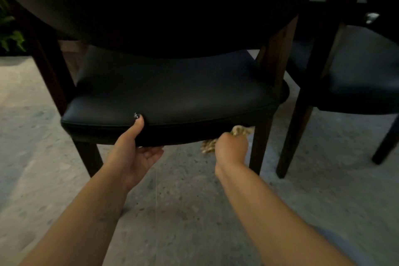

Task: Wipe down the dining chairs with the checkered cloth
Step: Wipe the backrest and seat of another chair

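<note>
Under the front edge of the nearest chair point(172, 93), my right hand point(232, 147) grips the bunched checkered cloth point(237, 130) and wipes beside the front leg, while my left hand point(133, 149) holds the seat (thumb on top, fingers beneath). Next, I think, the legs need wiping.
</note>
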Motion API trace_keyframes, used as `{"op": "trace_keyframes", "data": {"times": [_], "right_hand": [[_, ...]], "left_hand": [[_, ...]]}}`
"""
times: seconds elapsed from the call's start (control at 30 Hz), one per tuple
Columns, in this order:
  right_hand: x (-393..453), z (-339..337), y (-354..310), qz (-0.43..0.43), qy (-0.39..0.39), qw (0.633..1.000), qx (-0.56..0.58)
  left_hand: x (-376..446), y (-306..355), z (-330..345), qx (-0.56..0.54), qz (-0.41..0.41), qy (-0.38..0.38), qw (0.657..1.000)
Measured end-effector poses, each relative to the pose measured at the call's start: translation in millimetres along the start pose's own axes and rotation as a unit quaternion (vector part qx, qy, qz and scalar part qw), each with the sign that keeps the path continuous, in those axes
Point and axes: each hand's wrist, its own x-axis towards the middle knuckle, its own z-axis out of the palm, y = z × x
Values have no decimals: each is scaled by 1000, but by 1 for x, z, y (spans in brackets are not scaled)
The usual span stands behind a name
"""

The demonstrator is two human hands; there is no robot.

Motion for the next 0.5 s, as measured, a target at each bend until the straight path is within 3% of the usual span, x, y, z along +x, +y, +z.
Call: {"op": "trace_keyframes", "data": {"times": [0.07, 0.1, 0.2, 0.33, 0.5], "right_hand": [[-29, -3, 7, 43, -98, 994, -30], [-42, -5, 8, 22, -134, 989, -55], [-71, 1, -1, -130, -192, 966, -116], [-91, 24, -13, -288, -228, 904, -217], [-130, 74, -15, -536, -279, 780, -161]], "left_hand": [[-3, 6, -7, -13, -6, 5, 1000], [-5, 11, -11, -32, -1, 24, 999], [-10, 31, -30, -104, 34, 99, 989], [-21, 50, -51, -180, 48, 151, 971], [-36, 58, -65, -216, 53, 186, 957]]}}
